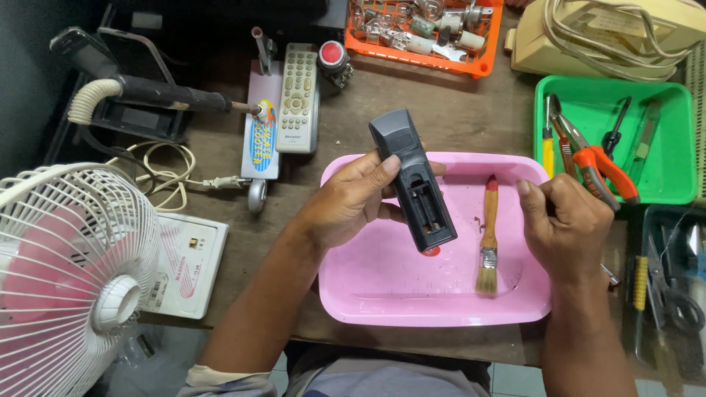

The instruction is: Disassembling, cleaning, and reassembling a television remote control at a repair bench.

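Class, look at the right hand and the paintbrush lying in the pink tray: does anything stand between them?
Nothing visible does. The right hand hovers just right of the paintbrush, with only bare pink tray between them. The dark remote, held in the left hand, lies on the brush's other side.

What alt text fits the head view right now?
A left hand holds a dark remote, battery bay open and empty, over a pink tray. The right hand is closed beside a wooden brush lying in the tray; a white fan stands at left.
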